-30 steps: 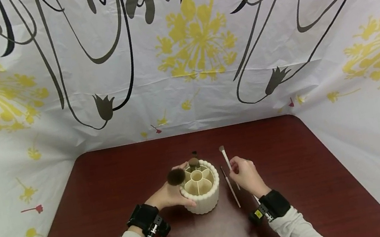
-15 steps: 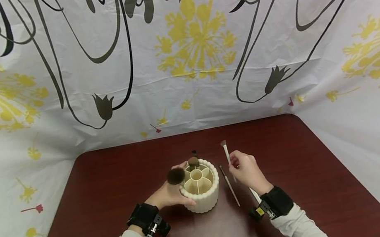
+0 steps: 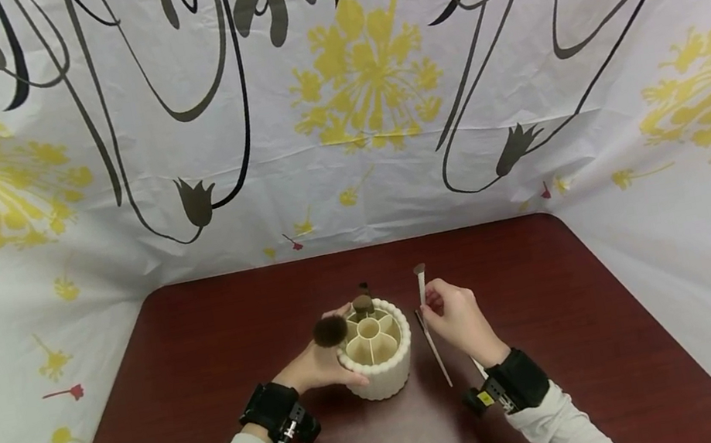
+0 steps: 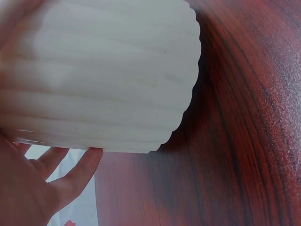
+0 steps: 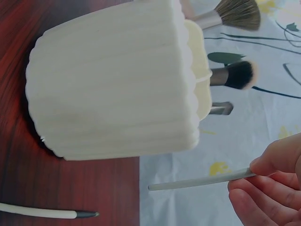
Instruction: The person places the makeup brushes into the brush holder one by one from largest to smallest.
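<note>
Where flower-patterned white cloth [image 3: 354, 210] backs the red-brown tabletop [image 3: 237, 316], the left hand [image 3: 312, 366] grips a cream holder [image 3: 382, 381] midway between the side edges; beside it the right hand [image 3: 460, 320] pinches a white brush [image 3: 422, 285], more upright than a second ago.

I'm seeing the holder [image 3: 382, 378] standing on the tabletop [image 3: 235, 304], with three brushes [image 5: 241, 74] sitting in it; a loose brush [image 3: 437, 353] is lying to its right, and a cloth [image 3: 363, 208] is hanging behind.
</note>
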`<state>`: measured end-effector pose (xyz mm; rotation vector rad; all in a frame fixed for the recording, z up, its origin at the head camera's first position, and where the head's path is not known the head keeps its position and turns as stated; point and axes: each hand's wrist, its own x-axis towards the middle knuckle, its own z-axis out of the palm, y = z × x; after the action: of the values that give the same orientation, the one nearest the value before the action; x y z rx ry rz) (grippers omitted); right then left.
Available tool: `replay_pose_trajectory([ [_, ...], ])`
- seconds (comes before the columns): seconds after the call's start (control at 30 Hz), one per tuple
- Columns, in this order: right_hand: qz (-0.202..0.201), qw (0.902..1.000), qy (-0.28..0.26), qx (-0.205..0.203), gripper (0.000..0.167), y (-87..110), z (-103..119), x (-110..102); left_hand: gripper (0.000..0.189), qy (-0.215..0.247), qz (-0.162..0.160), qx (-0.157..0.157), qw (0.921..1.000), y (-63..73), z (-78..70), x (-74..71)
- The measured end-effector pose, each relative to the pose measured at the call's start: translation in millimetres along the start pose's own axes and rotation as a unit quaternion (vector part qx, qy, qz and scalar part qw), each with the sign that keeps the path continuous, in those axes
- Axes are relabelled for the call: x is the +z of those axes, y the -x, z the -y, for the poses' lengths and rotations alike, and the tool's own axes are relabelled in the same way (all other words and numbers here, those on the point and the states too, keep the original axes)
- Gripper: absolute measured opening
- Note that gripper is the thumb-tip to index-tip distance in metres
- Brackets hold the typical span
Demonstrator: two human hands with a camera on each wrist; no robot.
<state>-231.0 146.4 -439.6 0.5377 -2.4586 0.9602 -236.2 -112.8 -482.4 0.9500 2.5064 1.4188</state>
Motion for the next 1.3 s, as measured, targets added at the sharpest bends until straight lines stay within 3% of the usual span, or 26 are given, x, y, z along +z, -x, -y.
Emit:
replay_pose_trajectory([
  [0.07, -0.006, 0.9999, -0.002, -0.009, 0.017, -1.3, 3.2, -0.9, 0.115, 0.001, 0.0, 0.0, 1.0, 0.9, -10.1, -2.3],
  [0.17, -0.011, 0.9997, -0.011, -0.018, 0.017, -3.4, 8.0, -2.5, 0.114, -0.001, -0.003, -0.003, 1.0, 0.8, -13.0, -2.9],
  [0.33, -0.015, 0.9994, -0.019, -0.025, 0.017, -5.5, 14.1, -4.4, 0.117, -0.005, -0.01, 0.007, 0.9999, -1.8, 9.9, 2.8],
  [0.93, -0.016, 0.9977, -0.042, -0.051, 0.021, -10.4, 21.9, -4.0, 0.118, -0.017, -0.002, 0.01, 0.9998, -2.5, 12.7, 2.7],
  [1.03, -0.017, 0.9971, -0.051, -0.055, 0.021, -10.7, 23.6, -3.5, 0.117, -0.022, -0.003, 0.006, 0.9997, -2.0, 7.9, 2.2],
  [1.3, 0.002, 0.997, -0.06, -0.049, 0.019, -9.3, 25.9, 1.4, 0.113, -0.01, 0.005, 0.004, 0.9999, 0.0, -24.7, -7.2],
])
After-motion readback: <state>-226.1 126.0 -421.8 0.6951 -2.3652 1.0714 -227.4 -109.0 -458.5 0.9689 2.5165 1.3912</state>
